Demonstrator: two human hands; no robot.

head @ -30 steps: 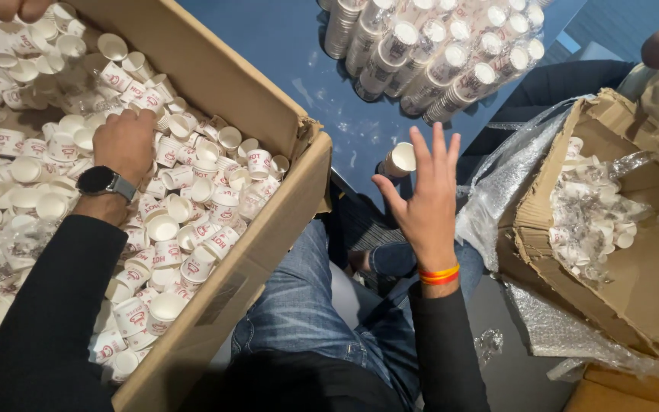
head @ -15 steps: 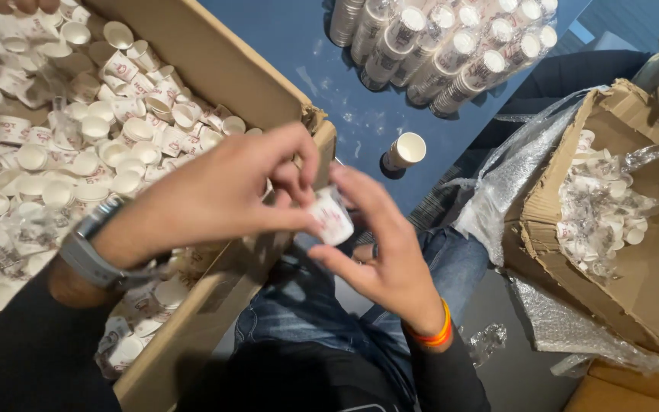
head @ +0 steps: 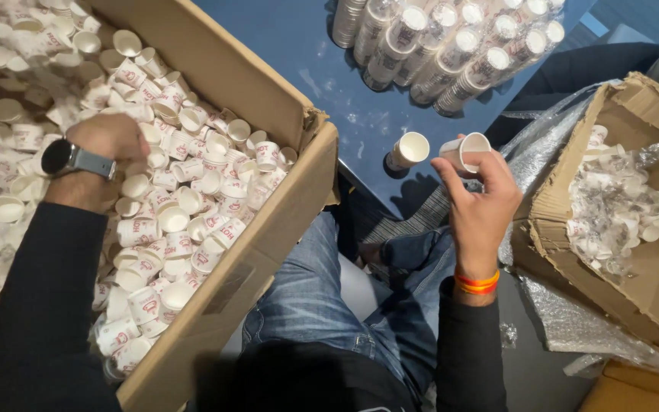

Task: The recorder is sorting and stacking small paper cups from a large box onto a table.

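My right hand (head: 478, 206) holds a small white paper cup (head: 467, 150) by its side, mouth tilted up, just right of another small cup (head: 408, 149) that lies on the blue floor. My left hand (head: 112, 141), with a dark watch on the wrist, reaches down into a big cardboard box (head: 268, 236) full of loose small white cups with red print (head: 184, 214). Its fingers are buried among the cups, so what they grip is hidden.
Several stacked sleeves of cups (head: 451, 46) lie on the blue floor at the top. A second open cardboard box (head: 612, 221) with crumpled clear plastic sits at the right on silver wrap. My jeans-clad legs (head: 329, 297) fill the gap between the boxes.
My hands met in front of me half a second ago with one cup between them. Now the right hand has carried the cup toward the floor, and the left is back in the box.
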